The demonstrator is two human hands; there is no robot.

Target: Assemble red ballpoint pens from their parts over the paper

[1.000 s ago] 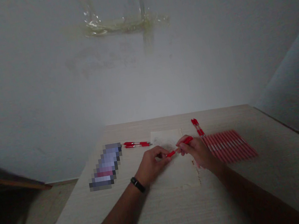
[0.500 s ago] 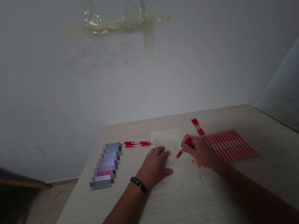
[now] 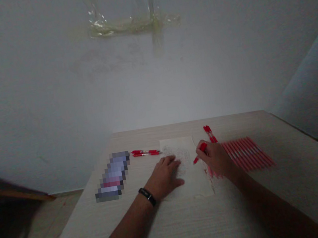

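Observation:
A sheet of paper (image 3: 198, 185) with dark scribbles across its upper half lies on the table. My left hand (image 3: 163, 176) rests flat on the sheet's left side, fingers spread, a black band (image 3: 147, 196) round its wrist. In my right hand (image 3: 215, 158) is a red pen (image 3: 196, 159), gripped between thumb and fingers, its tip pointing down-left over the right part of the paper. Whether the tip touches the paper I cannot tell. Right beside this hand lies a row of several red pens (image 3: 249, 154), partly hidden by it.
Two red pens (image 3: 145, 153) lie left of the paper's top, and two more (image 3: 210, 133) behind my right hand. A blurred-out, phone-like slab (image 3: 114, 175) is at the table's left. A wall (image 3: 189, 82) stands behind the table (image 3: 182, 228); dark wooden furniture (image 3: 8, 215) is at left.
My right hand has moved a little to the right with the red pen, its tip shifting right and slightly up. My left hand has stayed in place.

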